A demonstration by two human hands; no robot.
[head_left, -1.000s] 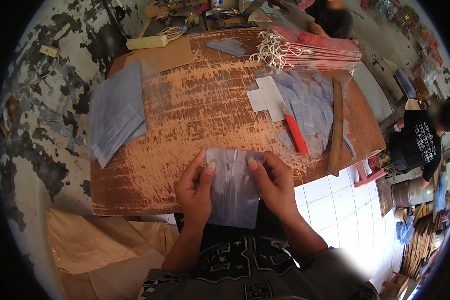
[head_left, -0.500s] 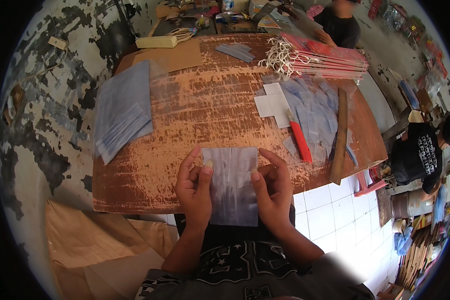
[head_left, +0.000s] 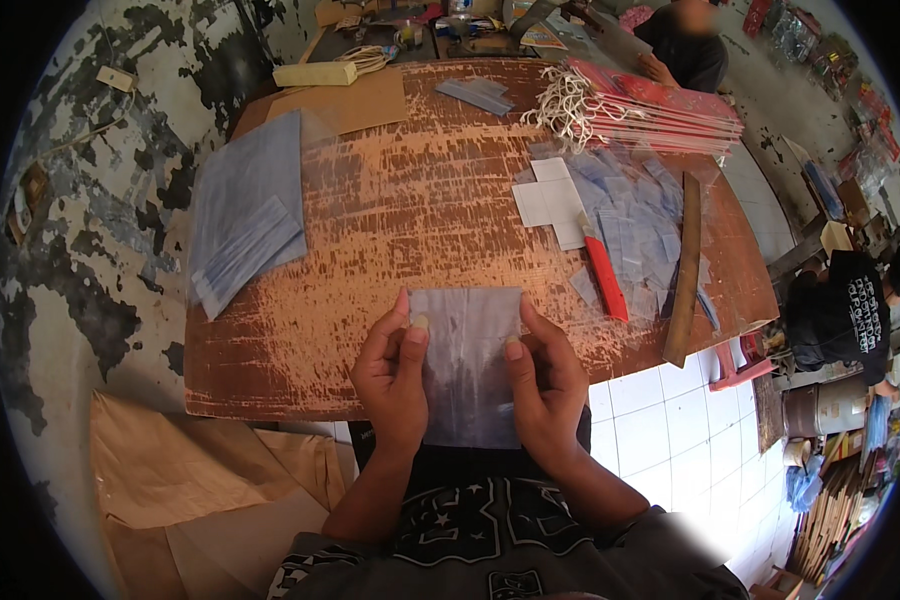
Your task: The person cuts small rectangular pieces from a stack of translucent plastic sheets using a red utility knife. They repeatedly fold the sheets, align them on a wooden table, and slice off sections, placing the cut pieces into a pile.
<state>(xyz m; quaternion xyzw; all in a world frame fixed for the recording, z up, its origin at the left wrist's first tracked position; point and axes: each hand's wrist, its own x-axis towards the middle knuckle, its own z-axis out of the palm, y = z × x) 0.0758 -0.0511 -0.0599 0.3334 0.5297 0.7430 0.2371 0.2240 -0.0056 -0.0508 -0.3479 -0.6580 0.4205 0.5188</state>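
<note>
Bluish plastic sheet (head_left: 467, 375), held by both side edges!
Left hand (head_left: 394, 375) and right hand (head_left: 550, 385) pinch it, thumbs uppermost, at the worn table's (head_left: 410, 210) near edge; farther out, a red cutter (head_left: 606, 280) meets white card (head_left: 548, 200), bluish scraps (head_left: 638, 215) spread alongside.

Glare bleaches the white floor tiles (head_left: 660, 440) at lower right, and fisheye distortion bows the tabletop (head_left: 400, 220).

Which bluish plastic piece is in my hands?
The rectangular piece gripped between your left hand and right hand; the left stack, right heap and far pile lie on the table.
</note>
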